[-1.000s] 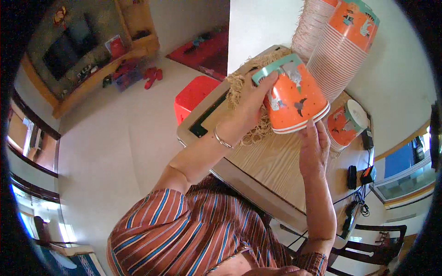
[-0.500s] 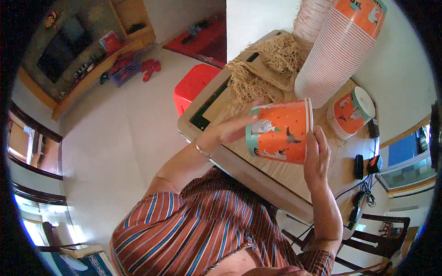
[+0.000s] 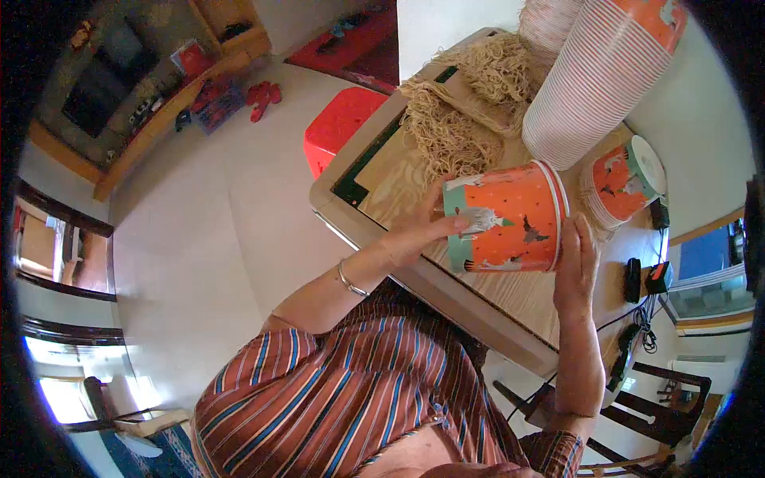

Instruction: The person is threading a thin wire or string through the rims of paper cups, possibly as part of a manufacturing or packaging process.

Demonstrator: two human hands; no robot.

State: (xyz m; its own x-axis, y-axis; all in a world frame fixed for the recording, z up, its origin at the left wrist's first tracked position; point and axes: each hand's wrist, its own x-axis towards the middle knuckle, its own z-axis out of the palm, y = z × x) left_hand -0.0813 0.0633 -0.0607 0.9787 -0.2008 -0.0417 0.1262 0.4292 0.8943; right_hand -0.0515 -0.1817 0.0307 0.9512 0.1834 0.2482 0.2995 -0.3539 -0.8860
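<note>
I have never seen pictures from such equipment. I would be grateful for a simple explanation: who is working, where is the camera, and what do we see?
There is no robot here: a person works with two bare hands. The camera sits on the person's head and looks down; its fisheye lens makes straight edges bend. The left hand is at the green bottom end of some orange paper tubs, and the right hand is at their white rims. The tubs are held on their side; two rims show. On the table are a tall stack of tubs, a short stack and tan stringy material.
</note>
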